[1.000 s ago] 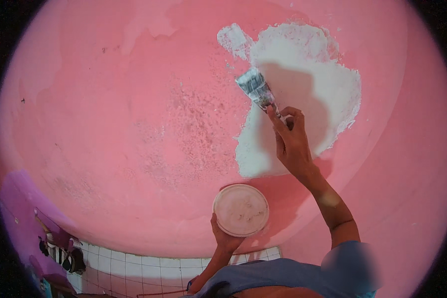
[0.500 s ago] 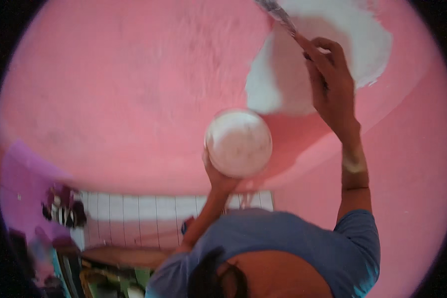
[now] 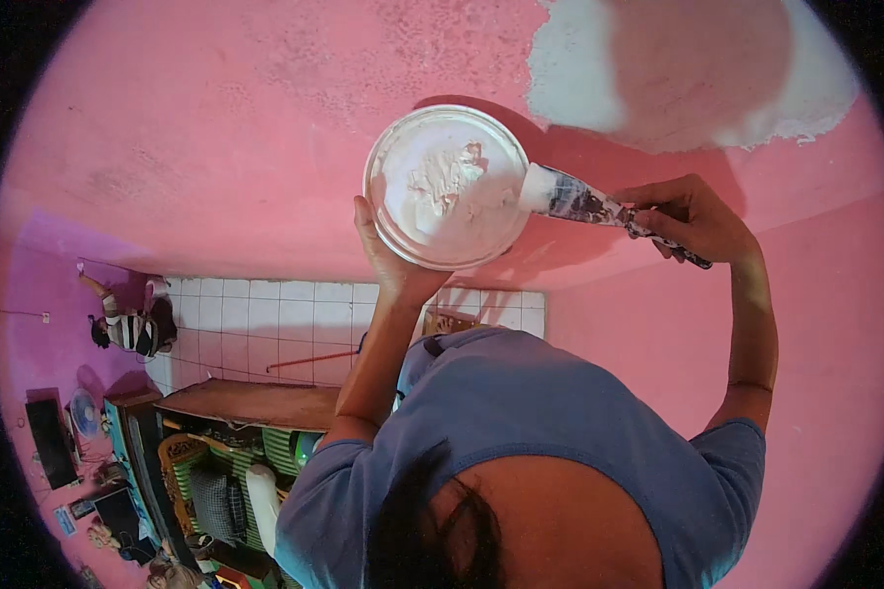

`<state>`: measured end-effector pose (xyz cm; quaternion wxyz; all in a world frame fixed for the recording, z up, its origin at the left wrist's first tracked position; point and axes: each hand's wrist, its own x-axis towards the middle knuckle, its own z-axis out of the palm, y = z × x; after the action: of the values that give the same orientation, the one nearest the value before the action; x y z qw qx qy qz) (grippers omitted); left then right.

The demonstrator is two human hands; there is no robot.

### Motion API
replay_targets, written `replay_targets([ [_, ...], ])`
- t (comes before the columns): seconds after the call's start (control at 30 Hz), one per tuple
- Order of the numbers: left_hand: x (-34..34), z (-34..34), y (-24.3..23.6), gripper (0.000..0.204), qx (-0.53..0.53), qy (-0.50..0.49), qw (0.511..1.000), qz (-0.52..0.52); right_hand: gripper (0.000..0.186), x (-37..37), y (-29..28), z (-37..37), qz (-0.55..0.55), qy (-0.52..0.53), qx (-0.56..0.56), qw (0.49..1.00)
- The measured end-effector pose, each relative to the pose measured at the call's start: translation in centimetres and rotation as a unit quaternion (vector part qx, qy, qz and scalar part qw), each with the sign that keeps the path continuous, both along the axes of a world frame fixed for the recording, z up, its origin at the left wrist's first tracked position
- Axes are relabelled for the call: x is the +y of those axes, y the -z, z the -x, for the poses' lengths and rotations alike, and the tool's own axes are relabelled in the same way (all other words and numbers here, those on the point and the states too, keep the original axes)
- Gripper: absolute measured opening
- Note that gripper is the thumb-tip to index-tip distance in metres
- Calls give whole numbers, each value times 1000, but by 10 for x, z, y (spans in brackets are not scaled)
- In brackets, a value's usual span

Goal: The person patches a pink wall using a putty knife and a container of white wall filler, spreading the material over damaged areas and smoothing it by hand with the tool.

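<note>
My left hand (image 3: 403,270) is shut on a round white container (image 3: 388,147), supporting it from below at its left side; a lumpy white paste (image 3: 442,182) lies inside. My right hand (image 3: 688,221) grips the dark handle of a paste-smeared putty knife (image 3: 575,196), whose whitened blade reaches the container's right rim. Behind them is the pink wall (image 3: 226,177), mottled in places, with an irregular white patch (image 3: 580,69) at upper right.
White floor tiles (image 3: 236,319) show below, with a red pole (image 3: 304,358). At lower left are a person in a striped top (image 3: 128,329), a wooden cabinet (image 3: 246,398), a fan (image 3: 85,412), screens and green-striped furniture (image 3: 255,456).
The knife has come down from the white wall patch to the container's rim, and the container's paste is now visible. The view has shifted, showing more floor and furniture.
</note>
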<state>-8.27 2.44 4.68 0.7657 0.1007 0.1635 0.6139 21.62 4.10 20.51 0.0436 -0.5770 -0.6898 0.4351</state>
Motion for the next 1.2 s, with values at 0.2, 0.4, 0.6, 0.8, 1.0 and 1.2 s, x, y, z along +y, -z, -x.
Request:
replay_targets([
  [0.2,-1,-3,4,95,13,-14,1000,-4,29,-4,11,7,-19,-31,10,999],
  [0.4,-5,-9,3,93,-16,40,999,-21,31,3,60,-2,49,-12,83,995],
  [0.6,-6,-10,7,91,-5,25,999,30,38,-7,107,12,-5,11,191,981],
  [0.8,-4,-4,16,88,-62,27,997,34,33,-15,95,22,-164,11,118,979],
  [1.0,-4,-4,8,87,-68,20,997,30,28,-31,83,42,-420,-99,-51,900],
  [1.2,-3,-6,6,86,-47,-7,999,15,31,-30,99,28,-229,17,166,959],
])
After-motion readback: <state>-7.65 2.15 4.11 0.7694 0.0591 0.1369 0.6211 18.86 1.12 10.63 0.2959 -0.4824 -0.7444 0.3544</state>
